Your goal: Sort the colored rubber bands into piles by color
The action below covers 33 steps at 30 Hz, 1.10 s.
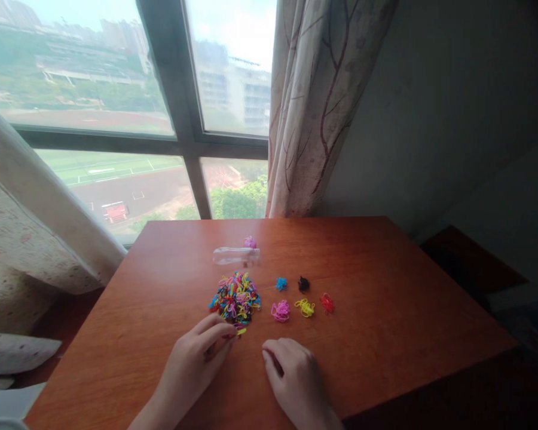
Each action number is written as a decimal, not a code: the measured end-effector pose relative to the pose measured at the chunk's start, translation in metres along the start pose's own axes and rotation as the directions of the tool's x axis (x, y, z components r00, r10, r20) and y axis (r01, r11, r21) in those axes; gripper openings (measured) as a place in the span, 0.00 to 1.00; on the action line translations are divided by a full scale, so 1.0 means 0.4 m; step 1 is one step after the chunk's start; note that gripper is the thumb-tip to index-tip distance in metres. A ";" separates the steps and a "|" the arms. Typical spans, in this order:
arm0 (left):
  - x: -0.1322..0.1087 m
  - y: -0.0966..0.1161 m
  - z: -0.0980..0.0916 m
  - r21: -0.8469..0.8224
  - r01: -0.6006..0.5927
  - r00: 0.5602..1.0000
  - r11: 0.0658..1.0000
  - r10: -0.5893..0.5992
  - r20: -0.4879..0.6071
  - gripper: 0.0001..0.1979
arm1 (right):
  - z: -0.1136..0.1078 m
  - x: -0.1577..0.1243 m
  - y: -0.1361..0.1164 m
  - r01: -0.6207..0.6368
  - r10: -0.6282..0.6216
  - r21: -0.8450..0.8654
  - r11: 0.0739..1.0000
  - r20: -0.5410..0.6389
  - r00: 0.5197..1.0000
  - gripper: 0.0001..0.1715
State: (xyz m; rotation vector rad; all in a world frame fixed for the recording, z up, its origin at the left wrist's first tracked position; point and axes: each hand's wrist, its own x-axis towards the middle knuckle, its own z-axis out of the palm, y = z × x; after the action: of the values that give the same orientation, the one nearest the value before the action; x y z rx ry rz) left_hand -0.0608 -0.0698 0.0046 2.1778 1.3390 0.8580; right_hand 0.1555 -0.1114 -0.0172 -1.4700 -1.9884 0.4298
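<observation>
A heap of mixed small rubber bands (235,295) in several colours lies on the wooden table (363,269). At its near edge, my left hand (201,349) has its thumb and fingers pinched together on rubber bands, with a yellow one (241,331) showing at the fingertips. How many it holds is hidden. My right hand (293,373) rests on the tabletop to the right, fingers curled in and nothing visible in them. Beyond it are small single-colour piles: blue (281,284), black (303,284), pink (280,310), yellow (305,307) and red (327,303).
Behind the heap lies a clear plastic bag or tube (235,255), with a pinkish-purple bundle (250,242) by its right end. A window (188,143) with curtains (314,107) stands past the table's far edge. A dark wall (421,119) is on the right.
</observation>
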 end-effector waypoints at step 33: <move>0.262 0.158 0.098 0.180 -0.176 0.931 0.968 0.104 0.350 0.08 | 0.006 -0.001 0.008 0.004 -0.005 -0.015 1.000 -0.018 1.000 0.10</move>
State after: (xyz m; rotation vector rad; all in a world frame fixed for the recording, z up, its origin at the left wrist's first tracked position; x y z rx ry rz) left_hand 0.0417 -0.0049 0.0468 2.4696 1.1540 0.3729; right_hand 0.1565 -0.1106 -0.0210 -1.4733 -1.9848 0.3990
